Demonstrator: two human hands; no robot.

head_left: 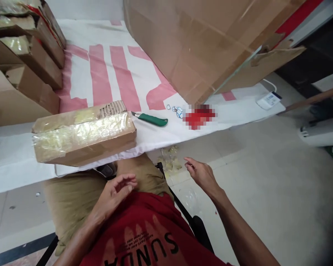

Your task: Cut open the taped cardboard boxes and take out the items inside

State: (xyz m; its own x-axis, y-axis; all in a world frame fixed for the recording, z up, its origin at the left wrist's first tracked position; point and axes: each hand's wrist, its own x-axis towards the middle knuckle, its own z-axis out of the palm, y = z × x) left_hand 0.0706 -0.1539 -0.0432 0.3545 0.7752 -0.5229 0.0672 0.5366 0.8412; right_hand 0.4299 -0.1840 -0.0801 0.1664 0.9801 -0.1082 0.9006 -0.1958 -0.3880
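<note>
My left hand (118, 190) hovers over my lap with loosely curved fingers, thumb apart from them, holding nothing. Out to the right, above the floor, is my right hand (201, 173); its index finger is stretched out, the others bend, and nothing shows in it. Nearest the left hand, at the table's front edge, lies a long cardboard box (86, 135) with clear tape over its side and some corrugated inner card exposed at one end. Beside that box rests a green utility knife (151, 119), its blade end toward the box. Neither hand touches them.
A large taped carton (199, 40) stands tilted at the back right. Several opened cardboard boxes (30, 85) crowd the left. A pixelated red item (199, 117) and paper scraps (178, 112) lie on the cloth-covered table (83, 29). Scraps of tape (170, 162) litter the floor.
</note>
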